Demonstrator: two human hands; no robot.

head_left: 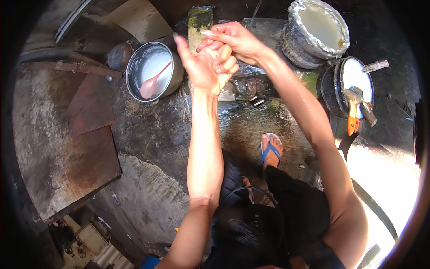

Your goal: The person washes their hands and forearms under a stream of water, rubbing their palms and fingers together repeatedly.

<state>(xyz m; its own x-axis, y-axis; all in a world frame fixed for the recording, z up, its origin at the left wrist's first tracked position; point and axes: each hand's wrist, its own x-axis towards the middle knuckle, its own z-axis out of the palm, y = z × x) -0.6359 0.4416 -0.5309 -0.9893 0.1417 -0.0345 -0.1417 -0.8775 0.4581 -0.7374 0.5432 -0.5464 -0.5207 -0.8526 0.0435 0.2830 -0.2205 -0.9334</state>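
My left hand (207, 69) is raised in the upper middle, palm side up, with its fingers curled in and its thumb sticking out. Against it, my right hand (237, 41) reaches in from the right, its fingers bent and pressed together at the left hand's fingers. The two hands touch. Whether anything lies between them is hidden. Wet-looking skin shines on both. Just left of my hands stands a metal pot (166, 89) of white liquid, with a pink spoon (151, 85) leaning in it.
A crusted bucket (295, 47) of cloudy liquid stands at the upper right. Below it, a brush with an orange handle (353, 117) rests across a white-topped container (351, 76). A mossy block (200, 19) lies beyond my hands. Stained boards (71, 175) lie at left; my sandalled foot (271, 151) is below.
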